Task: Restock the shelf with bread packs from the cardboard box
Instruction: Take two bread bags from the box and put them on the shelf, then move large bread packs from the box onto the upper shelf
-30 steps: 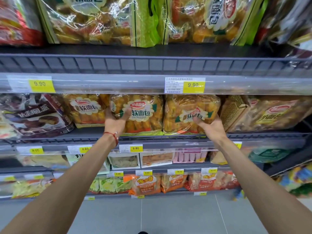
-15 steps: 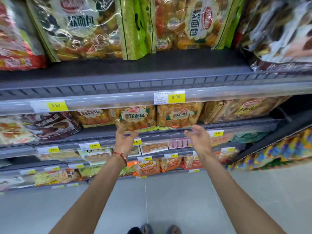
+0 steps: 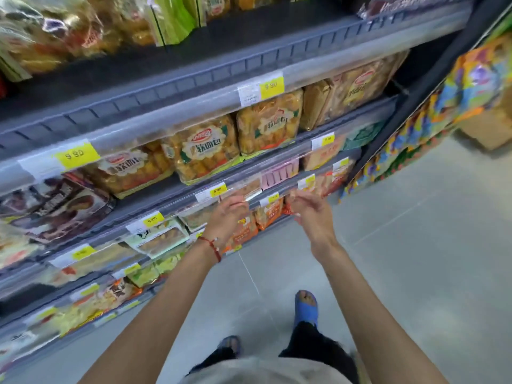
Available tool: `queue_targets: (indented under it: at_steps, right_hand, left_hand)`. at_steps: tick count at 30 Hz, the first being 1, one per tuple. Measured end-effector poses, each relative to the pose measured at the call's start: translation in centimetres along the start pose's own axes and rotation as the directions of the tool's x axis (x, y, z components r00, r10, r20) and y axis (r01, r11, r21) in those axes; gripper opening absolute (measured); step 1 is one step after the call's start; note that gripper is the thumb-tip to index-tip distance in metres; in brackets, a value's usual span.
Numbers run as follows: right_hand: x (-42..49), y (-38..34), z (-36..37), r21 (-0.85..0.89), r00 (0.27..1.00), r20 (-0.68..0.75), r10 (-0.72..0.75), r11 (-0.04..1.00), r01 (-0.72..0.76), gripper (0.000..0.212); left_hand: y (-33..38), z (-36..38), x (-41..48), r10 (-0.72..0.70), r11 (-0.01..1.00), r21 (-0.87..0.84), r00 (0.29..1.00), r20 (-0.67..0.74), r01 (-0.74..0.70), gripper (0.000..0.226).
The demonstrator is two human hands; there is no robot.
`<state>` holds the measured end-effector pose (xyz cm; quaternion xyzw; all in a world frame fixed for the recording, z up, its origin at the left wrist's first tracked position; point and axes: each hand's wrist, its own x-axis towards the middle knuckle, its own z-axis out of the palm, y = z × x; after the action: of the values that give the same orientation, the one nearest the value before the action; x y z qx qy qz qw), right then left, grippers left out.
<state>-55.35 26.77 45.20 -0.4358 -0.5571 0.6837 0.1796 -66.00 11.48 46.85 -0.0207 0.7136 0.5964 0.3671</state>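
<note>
Restock entry, part done: we count three bread packs [image 3: 203,151] upright in a row on the shelf [image 3: 149,199], our left hand [image 3: 228,214] and right hand [image 3: 307,209] below them, both empty with fingers loosely curled, and further packs presumably waiting in what looks like the cardboard box [image 3: 487,128] at far right.

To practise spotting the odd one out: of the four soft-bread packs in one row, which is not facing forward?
The rightmost bread pack: it stands turned, its brown side panel showing, while the others show their fronts.
</note>
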Motion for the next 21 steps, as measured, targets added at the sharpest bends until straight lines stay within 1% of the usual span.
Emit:
queue_targets:
  at_steps: [2,5,7,9,12,15,17,19,21]
  right_hand:
    - [-3.4,1.5,0.3,0.051,0.997,-0.066,0.044,0.998,-0.041,0.023]
    - [-8.4,4.3,0.1,0.105,0.980,-0.146,0.135,0.987,-0.120,0.024]
    - [-12.3,6.3,-0.4,0.129,0.963,-0.202,0.178,0.980,-0.154,0.020]
    - [-16.1,8.3,-1.3,0.147,0.943,-0.256,0.214,0.972,-0.181,0.022]
    - [-21.6,11.2,-2.9,0.182,0.912,-0.306,0.275,0.957,-0.227,0.023]
    - [-27.3,14.4,-4.5,0.228,0.872,-0.358,0.335,0.936,-0.267,0.020]
    - [-32.8,18.0,-6.9,0.282,0.834,-0.400,0.380,0.917,-0.283,0.021]
    - [-34.9,19.5,-7.3,0.289,0.830,-0.403,0.386,0.914,-0.285,0.023]
    - [-36.1,20.0,-7.2,0.298,0.814,-0.423,0.399,0.909,-0.291,0.021]
  left_hand:
    - [-1.1,-0.9,-1.0,-0.006,0.999,0.032,0.996,0.091,0.003,0.022]
    - [-3.7,-2.5,-2.9,-0.085,0.989,0.137,0.978,0.190,0.060,0.018]
    - [-5.6,-3.2,-4.7,-0.143,0.971,0.221,0.963,0.229,0.091,0.015]
    - [-7.2,-3.2,-6.5,-0.186,0.954,0.278,0.946,0.265,0.110,0.016]
    - [-9.6,-2.5,-9.4,-0.227,0.929,0.357,0.916,0.331,0.101,0.014]
    - [-13.0,-2.2,-12.8,-0.281,0.897,0.431,0.877,0.390,0.096,0.013]
    - [-16.6,-1.2,-17.2,-0.328,0.863,0.500,0.827,0.456,0.067,0.013]
    - [-17.9,-1.3,-18.5,-0.336,0.858,0.510,0.821,0.462,0.064,0.018]
    - [-18.7,-1.7,-19.2,-0.338,0.852,0.520,0.822,0.459,0.059,0.023]
